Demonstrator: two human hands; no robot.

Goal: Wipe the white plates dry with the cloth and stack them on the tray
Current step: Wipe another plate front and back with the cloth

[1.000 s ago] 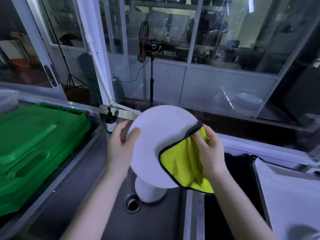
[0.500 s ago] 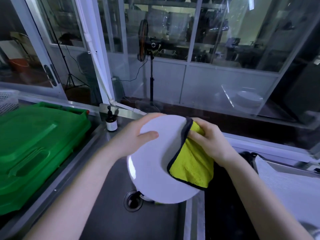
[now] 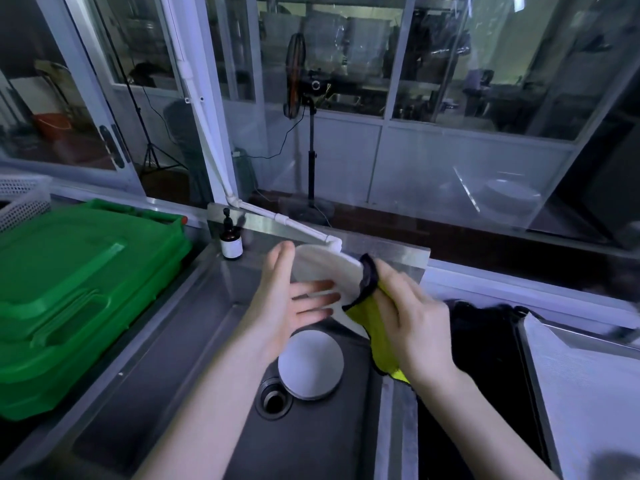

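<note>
Left hand [image 3: 287, 303] lies flat, fingers straight and spread against the plate [image 3: 325, 268]. Right hand [image 3: 412, 323] pinches the cloth [image 3: 370, 310] over the rim at the plate's 3 o'clock. Plate hangs tilted above the sink [image 3: 194, 341], with a second plate [image 3: 311, 363] at its 6 o'clock and the tray [image 3: 588, 375] at 4 o'clock. With no left-hand grip, a wet rim could slide free and strike the one below.

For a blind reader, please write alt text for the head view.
A left hand with straight fingers and a right hand gripping a yellow cloth hold a white plate over a steel sink. A second plate lies by the drain; a green bin stands left.
</note>
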